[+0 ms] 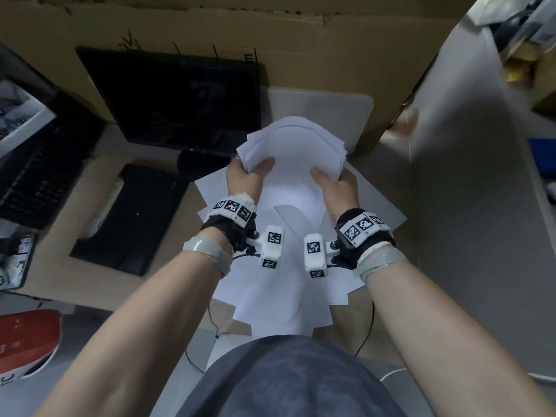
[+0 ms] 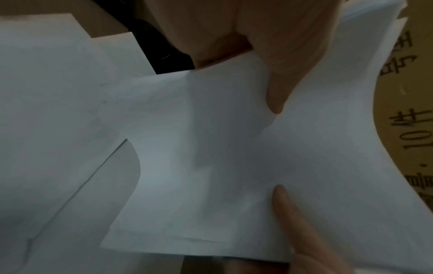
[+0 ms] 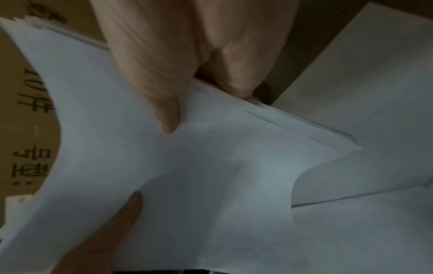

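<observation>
A stack of white paper sheets (image 1: 293,149) is held up above the desk, bowed upward in the middle. My left hand (image 1: 248,176) grips its left side with the thumb on top. My right hand (image 1: 335,180) grips the right side the same way. In the left wrist view the left hand's thumb (image 2: 277,77) presses on the stack (image 2: 222,157). The right wrist view shows the right hand's thumb (image 3: 154,89) on the stack (image 3: 222,166), whose fanned edges show. Several loose white sheets (image 1: 270,284) lie spread on the desk below.
A dark monitor (image 1: 180,97) stands at the back left, with a black keyboard (image 1: 42,170) and a flat black case (image 1: 129,218) to the left. A cardboard box wall (image 1: 270,28) and a white board (image 1: 322,106) stand behind. A red box (image 1: 27,338) sits low on the left.
</observation>
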{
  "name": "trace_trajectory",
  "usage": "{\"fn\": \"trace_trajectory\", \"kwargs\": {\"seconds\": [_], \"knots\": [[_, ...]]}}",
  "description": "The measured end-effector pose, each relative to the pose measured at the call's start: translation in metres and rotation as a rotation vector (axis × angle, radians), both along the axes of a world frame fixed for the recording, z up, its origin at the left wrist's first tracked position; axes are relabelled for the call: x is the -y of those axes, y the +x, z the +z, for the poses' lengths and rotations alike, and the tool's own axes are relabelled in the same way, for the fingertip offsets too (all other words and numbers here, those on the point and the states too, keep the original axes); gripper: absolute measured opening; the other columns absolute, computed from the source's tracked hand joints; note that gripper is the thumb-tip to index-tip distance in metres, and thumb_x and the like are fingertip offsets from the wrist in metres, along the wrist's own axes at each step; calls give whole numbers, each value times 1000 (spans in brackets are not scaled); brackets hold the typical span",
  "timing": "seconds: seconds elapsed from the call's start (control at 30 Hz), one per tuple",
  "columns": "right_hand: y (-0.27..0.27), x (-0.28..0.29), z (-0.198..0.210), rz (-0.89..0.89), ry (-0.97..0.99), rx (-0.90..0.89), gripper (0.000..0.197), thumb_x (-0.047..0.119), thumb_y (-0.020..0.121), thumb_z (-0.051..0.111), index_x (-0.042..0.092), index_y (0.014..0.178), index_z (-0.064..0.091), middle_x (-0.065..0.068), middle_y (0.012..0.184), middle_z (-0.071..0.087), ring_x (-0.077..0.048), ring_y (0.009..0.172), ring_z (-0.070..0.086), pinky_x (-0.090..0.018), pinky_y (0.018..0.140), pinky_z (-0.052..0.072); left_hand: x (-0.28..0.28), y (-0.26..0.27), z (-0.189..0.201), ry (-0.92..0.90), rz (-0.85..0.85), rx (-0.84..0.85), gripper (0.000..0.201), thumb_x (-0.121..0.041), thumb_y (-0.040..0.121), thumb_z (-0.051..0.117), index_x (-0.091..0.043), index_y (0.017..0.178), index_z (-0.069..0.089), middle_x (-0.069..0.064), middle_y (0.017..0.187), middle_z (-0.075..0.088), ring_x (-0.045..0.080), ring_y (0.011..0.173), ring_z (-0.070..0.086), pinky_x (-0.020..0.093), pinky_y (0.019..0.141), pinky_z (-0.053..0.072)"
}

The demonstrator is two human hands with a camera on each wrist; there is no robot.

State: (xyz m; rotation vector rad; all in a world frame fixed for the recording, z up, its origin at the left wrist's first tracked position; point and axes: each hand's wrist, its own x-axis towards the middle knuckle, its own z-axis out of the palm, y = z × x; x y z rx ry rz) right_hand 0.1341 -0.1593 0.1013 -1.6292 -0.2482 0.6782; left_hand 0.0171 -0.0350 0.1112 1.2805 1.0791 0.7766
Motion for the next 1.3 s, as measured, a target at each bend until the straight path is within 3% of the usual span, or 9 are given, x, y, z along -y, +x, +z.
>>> {"fn": "trace_trajectory", "kwargs": {"seconds": [0.2,0.27,0.33,0.43,0.53,0.67,0.83,1.17,1.3], "knots": [[-19,12,-26,36,-96,-89,23,0,78,73,17,92,67,6,89,70,-7,78,66,-20,72,54,5,-33,-33,-98,-76,-298,61,-8,77,75,1,130,46,-2,117,51,14,105,51,26,89,44],[-17,17,-37,3,-143,-107,23,-3,75,73,11,94,70,0,87,71,-14,77,67,-26,73,54,2,-46,-47,-107,-71,-403,23,3,84,65,4,102,53,-3,95,49,15,96,42,19,70,40],[-14,16,-42,9,-184,-98,25,-5,75,72,10,94,68,-2,88,70,-18,79,67,-21,68,53,-3,-51,-53,-95,-145,-447,36,7,84,63,-18,72,40,-6,74,44,17,91,42,7,55,35],[-13,13,-50,66,-235,-71,42,-3,71,73,12,108,63,-4,102,69,-20,92,66,-20,70,50,-18,-53,-66,-102,-184,-421,39,5,80,68,-25,95,48,-12,81,48,17,81,51,4,54,41],[-11,13,-50,92,-276,-66,46,-3,69,70,10,112,61,-6,101,68,-22,90,65,-22,68,49,-25,-47,-71,-81,-182,-318,66,6,64,68,-18,122,49,11,103,57,21,83,57,20,66,53],[-5,10,-40,114,-300,-106,20,-11,77,64,8,76,57,0,74,59,-21,70,57,-24,63,47,-29,-37,-60,-192,-282,-500,26,6,72,63,-11,68,43,1,63,43,19,57,40,20,49,34],[0,0,-48,69,-255,-151,23,-10,74,64,13,73,62,-1,72,64,-21,71,62,-27,69,51,-36,-28,-63,-191,-285,-343,59,4,61,66,-11,116,50,6,111,63,20,97,60,31,76,52],[8,-12,-41,-74,-235,-227,24,-4,77,64,12,81,47,-2,79,58,-18,68,56,-25,57,43,-48,-8,-65,-130,-197,-396,17,-4,78,64,-2,95,64,10,91,66,29,85,60,31,73,46],[11,-23,-27,-138,-126,-185,31,2,71,67,3,100,55,-6,91,67,-20,80,64,-27,67,49,-43,-6,-40,15,-33,-223,5,-4,79,61,-9,80,60,-1,75,62,12,68,56,17,57,43]]}}
